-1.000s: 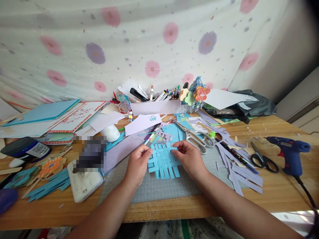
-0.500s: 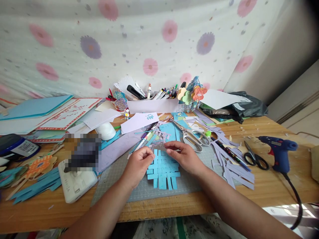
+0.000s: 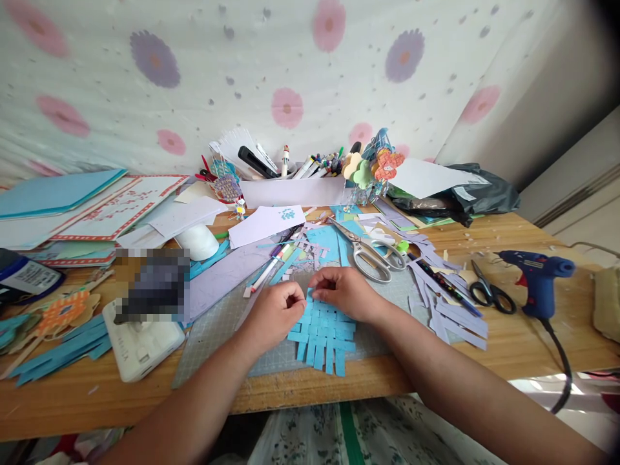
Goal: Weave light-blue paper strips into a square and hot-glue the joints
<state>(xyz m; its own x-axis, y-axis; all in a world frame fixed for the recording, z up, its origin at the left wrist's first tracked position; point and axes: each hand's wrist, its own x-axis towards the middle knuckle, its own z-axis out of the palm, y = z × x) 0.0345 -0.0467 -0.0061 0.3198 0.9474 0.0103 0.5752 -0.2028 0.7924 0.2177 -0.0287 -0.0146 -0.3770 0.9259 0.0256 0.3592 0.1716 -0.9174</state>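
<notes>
A woven mat of blue paper strips (image 3: pixel 325 339) lies near the front of the grey cutting mat (image 3: pixel 217 352), slightly turned, its loose strip ends pointing toward me. My left hand (image 3: pixel 279 313) is closed in a pinch at the weave's upper left edge. Bent over the top of the weave, my right hand (image 3: pixel 346 294) has its thumb and fingers together at the upper left strips. The fingertips of both hands nearly meet and partly hide that corner. Silver scissors (image 3: pixel 371 253) lie just beyond my right hand.
Purple paper strips (image 3: pixel 455 323), black scissors (image 3: pixel 491 294) and a blue glue gun (image 3: pixel 540 281) are at the right. At the left are a white device (image 3: pixel 143 349), blue strips (image 3: pixel 62 349) and a white thread spool (image 3: pixel 197 242). Pens and paper flowers (image 3: pixel 387 166) stand at the back.
The blue weave has turned a little and shifted slightly right. My right hand's fingers have moved left and curled onto its upper edge, closer to my left hand. The camera view has tilted down.
</notes>
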